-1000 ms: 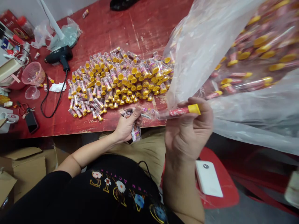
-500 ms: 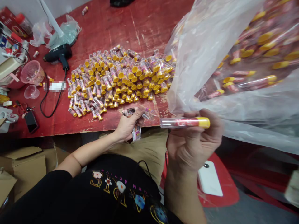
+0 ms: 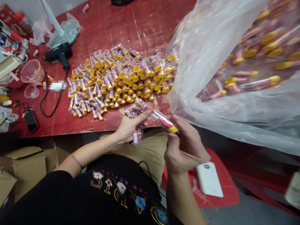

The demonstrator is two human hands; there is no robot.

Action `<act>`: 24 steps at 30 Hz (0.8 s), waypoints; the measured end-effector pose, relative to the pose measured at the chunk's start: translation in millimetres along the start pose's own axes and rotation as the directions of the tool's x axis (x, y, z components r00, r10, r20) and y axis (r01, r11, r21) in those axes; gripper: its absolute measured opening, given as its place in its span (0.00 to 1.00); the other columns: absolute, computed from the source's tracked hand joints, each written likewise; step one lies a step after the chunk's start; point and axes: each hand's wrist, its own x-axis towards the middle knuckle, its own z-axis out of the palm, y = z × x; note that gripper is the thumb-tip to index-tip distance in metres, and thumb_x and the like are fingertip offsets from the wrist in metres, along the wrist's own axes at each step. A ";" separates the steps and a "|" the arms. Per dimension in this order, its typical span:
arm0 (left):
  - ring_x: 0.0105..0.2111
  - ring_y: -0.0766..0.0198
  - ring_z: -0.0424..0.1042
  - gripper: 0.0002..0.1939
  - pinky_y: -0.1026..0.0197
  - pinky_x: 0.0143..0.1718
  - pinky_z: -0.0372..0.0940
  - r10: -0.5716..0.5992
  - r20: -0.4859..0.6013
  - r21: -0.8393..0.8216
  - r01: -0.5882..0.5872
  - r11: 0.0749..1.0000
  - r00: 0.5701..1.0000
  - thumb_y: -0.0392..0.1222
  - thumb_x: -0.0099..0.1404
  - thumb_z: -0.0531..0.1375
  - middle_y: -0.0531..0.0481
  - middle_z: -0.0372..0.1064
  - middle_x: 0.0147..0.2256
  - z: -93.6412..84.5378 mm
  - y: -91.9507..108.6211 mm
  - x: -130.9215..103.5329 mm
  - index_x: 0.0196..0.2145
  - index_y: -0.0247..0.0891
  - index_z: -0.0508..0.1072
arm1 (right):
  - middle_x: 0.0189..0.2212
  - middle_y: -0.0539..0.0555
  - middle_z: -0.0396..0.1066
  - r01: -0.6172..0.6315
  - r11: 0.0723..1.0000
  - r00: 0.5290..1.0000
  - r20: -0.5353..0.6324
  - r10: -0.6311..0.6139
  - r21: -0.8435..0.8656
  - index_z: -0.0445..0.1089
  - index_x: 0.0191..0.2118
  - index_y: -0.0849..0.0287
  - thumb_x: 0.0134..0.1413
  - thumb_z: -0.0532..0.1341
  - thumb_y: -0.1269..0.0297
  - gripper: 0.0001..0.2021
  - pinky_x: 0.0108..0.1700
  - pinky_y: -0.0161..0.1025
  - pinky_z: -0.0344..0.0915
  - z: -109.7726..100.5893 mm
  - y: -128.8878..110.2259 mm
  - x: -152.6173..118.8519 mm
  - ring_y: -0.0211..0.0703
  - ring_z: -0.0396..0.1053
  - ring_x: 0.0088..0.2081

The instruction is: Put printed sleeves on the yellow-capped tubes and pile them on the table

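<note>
In the head view my left hand (image 3: 130, 126) is closed on printed plastic sleeves (image 3: 138, 136), one of which, a clear sleeve (image 3: 142, 105), sticks up past the thumb. My right hand (image 3: 187, 150) pinches a clear plastic tube (image 3: 164, 121) by its yellow-capped end, with reddish contents showing inside. The tube tilts up to the left, its clear end at the left thumb and the sleeve's edge. Whether that end is inside the sleeve I cannot tell. Just beyond the hands lies a heap of sleeved tubes (image 3: 126, 75) with yellow ends.
A big translucent bag (image 3: 206, 53) of similar tubes covers the table's right side. On the red table (image 3: 105, 22) are a black heat gun (image 3: 59, 54) with its cord, a pink basket (image 3: 32, 72) and a phone (image 3: 31, 120). A red stool (image 3: 225, 175) stands below right, holding a white device (image 3: 209, 179).
My right hand has brought the tube left and tilted it, so its clear end meets my left fingers. The left hand has raised one sleeve slightly toward it.
</note>
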 end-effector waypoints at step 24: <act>0.20 0.73 0.62 0.35 0.64 0.25 0.56 0.139 0.003 0.152 -0.138 0.979 0.990 0.72 0.48 0.75 0.55 0.65 0.19 -11.6 -11.7 -4.2 0.23 0.37 0.68 | 0.41 0.54 0.85 -0.091 0.985 0.988 -0.139 0.071 -0.146 0.84 0.51 0.45 0.63 0.67 0.71 0.15 0.49 0.50 0.80 23.2 -10.1 -16.7 0.49 0.82 0.42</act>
